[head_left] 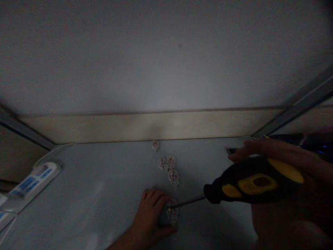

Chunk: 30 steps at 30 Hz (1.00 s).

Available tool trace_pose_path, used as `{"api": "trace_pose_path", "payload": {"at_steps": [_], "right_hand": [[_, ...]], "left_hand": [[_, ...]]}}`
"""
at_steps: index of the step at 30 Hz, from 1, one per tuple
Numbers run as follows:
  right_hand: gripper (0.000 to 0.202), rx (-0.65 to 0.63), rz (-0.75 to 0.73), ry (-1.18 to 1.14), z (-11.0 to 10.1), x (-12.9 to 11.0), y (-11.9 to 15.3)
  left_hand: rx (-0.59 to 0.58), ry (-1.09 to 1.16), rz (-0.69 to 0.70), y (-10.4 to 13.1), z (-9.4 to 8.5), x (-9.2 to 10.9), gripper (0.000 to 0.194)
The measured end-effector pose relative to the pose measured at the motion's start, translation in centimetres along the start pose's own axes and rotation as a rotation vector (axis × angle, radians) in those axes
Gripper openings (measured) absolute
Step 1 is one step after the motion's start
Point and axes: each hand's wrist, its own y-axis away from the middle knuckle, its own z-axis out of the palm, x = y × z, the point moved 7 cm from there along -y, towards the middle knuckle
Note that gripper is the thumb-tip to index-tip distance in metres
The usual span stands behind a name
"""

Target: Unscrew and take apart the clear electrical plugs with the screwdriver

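Note:
My left hand (pixel 152 217) rests on the table, its thumb and fingers closed around a small clear plastic piece (pixel 173 216); the piece's kind is too dim to tell. In my right hand (pixel 288 211) is a black and yellow screwdriver (pixel 249 182), gripped by its handle and held nearly level. Its thin shaft slants down to the left, and the tip meets the clear piece near my left fingers. Beyond that lie several similar round clear pieces: one oval piece (pixel 173 177), two touching near it, and a lone piece (pixel 155 145) by the wall.
A white power strip (pixel 33 184) with blue sockets lies at the left, with a cable beside it. The wall (pixel 161 69) rises behind the grey table (pixel 104 173). Metal frame bars (pixel 299 107) stand at both sides, and a small dark object (pixel 231 151) sits at the right.

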Motion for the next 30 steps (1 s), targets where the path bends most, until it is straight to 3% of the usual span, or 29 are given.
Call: {"api": "trace_pose_path", "payload": {"at_steps": [7, 19, 25, 30], "right_hand": [[0.039, -0.028, 0.021, -0.004, 1.3, -0.6, 0.6], [0.040, -0.013, 0.017, -0.017, 1.1, -1.3, 0.4], [0.053, -0.004, -0.038, 0.041, 1.2, -2.8, 0.5], [0.035, -0.058, -0.016, -0.051, 2.2, -2.3, 0.2]], "left_hand": [[-0.008, -0.002, 0.008, 0.0, 0.1, 0.0, 0.076], [0.010, 0.008, 0.000, 0.0, 0.0, 0.0, 0.077], [0.013, 0.014, 0.011, 0.0, 0.0, 0.0, 0.079], [0.015, 0.012, 0.005, 0.1, 0.1, -0.1, 0.080]]}}
